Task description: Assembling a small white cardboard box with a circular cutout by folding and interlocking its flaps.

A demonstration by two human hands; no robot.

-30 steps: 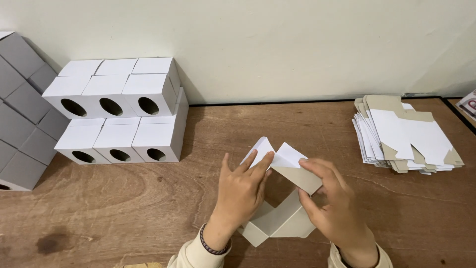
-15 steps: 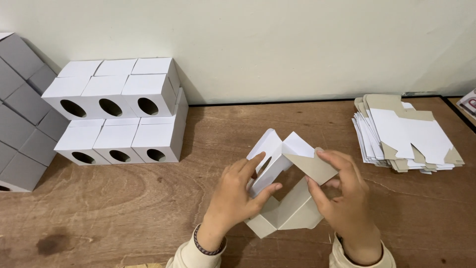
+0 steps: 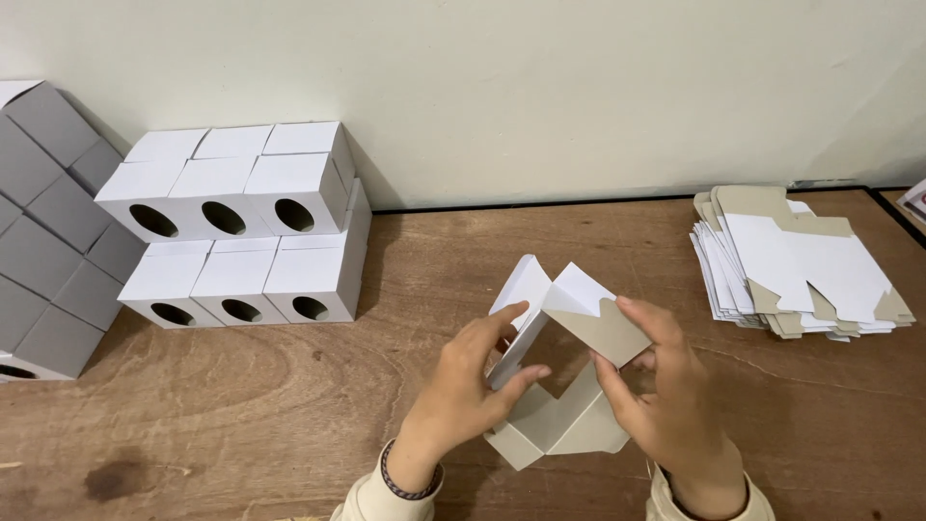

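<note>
A partly folded cardboard box blank (image 3: 564,386), white outside and grey-brown inside, is held up over the wooden table (image 3: 289,425) between both hands. My left hand (image 3: 463,386) pinches its left white panel between thumb and fingers. My right hand (image 3: 666,396) grips the right side, with fingers on the grey-brown flap. The upper flaps stand open, and the lower part rests near the table.
Finished white boxes with oval holes (image 3: 241,222) are stacked in two rows at the back left against the wall. Grey boxes (image 3: 48,232) are piled at the far left. A stack of flat blanks (image 3: 801,265) lies at the right.
The blank has been opened up from nearly flat into a box shape. My hands moved apart, and the top flaps spread open.
</note>
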